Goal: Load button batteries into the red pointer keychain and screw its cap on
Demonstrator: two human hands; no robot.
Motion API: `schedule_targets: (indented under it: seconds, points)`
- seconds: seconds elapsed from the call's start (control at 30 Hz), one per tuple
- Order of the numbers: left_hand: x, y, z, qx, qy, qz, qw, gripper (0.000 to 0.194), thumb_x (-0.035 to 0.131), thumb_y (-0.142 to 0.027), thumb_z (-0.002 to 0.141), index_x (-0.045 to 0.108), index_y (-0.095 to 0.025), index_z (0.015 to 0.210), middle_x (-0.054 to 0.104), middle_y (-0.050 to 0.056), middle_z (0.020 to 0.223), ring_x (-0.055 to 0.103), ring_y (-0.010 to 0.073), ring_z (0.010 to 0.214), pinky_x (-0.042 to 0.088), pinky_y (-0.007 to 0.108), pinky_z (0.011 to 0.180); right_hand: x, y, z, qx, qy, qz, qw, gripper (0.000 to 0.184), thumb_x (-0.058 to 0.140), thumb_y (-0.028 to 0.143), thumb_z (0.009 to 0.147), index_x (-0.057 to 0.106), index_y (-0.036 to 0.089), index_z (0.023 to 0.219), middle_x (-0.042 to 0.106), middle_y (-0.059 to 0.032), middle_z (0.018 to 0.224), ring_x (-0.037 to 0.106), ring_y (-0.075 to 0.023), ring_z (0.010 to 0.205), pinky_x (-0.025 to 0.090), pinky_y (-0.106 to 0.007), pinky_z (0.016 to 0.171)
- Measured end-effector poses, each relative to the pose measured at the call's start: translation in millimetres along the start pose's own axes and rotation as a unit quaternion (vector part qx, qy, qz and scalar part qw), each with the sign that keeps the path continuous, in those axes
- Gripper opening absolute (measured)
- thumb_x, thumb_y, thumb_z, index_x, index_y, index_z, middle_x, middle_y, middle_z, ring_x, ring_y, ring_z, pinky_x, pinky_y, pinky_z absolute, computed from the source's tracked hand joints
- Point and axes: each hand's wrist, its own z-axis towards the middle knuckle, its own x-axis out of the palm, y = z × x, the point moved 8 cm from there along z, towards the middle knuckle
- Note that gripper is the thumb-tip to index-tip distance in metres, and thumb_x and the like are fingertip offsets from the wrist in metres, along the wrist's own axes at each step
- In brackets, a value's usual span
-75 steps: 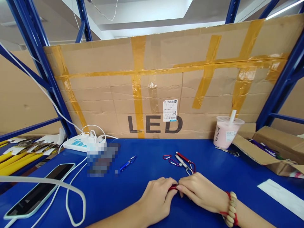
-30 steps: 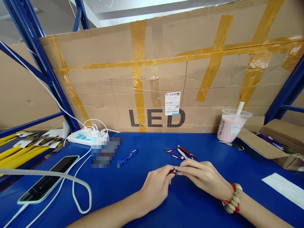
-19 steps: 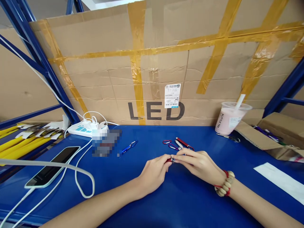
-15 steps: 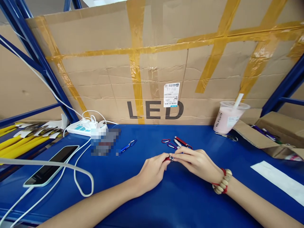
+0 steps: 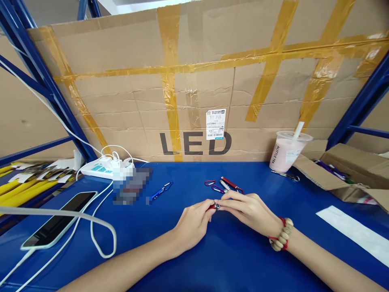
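Observation:
My left hand [image 5: 194,221] and my right hand [image 5: 247,209] meet at the middle of the blue table [image 5: 170,251]. Between their fingertips they pinch a small red keychain flashlight [image 5: 214,206] with a metal end showing. The right wrist wears a beaded bracelet [image 5: 281,239]. Just beyond the hands lies a little heap of red and silver keychain flashlights with carabiner clips [image 5: 225,185]. A single blue keychain flashlight [image 5: 159,191] lies to the left of them.
A taped cardboard sheet marked LED [image 5: 197,81] stands behind. A pink drink cup with a straw [image 5: 285,152] and an open carton [image 5: 346,178] are at right, a white paper strip [image 5: 355,233] nearer. A power strip [image 5: 105,169], cables and a phone [image 5: 57,221] lie left.
The hands lifted the red flashlight slightly and turned its metal end into sight. The view tipped downward and shifted a little; the other items stayed put.

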Motion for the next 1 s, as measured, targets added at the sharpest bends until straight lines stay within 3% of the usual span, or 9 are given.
schedule_targets:
  seconds: [0.6,1.0]
  points:
    - [0.8,-0.5,-0.8,0.005,-0.005,0.016,1.000,0.021,0.028,-0.022,0.094,0.045,-0.018,0.082,0.053,-0.003,0.070,0.049,0.0102,0.062,0.036,0.021,0.061,-0.7,0.2,2.4,0.007,-0.010,-0.018,1.000,0.021,0.043,0.026,0.094,0.063,0.020,0.095,0.063,0.0014,0.089,0.059,-0.0057,0.067,0.040,-0.018,0.052]
    - [-4.0,0.2,-0.2,0.009,-0.026,0.008,1.000,0.022,0.029,-0.021,0.094,0.050,-0.018,0.097,0.054,-0.001,0.076,0.051,0.0112,0.068,0.037,0.021,0.065,2.1,-4.7,-3.6,0.009,-0.002,0.006,1.000,0.021,0.046,0.021,0.092,0.060,0.020,0.107,0.062,-0.0007,0.093,0.059,-0.0057,0.071,0.043,-0.016,0.057]
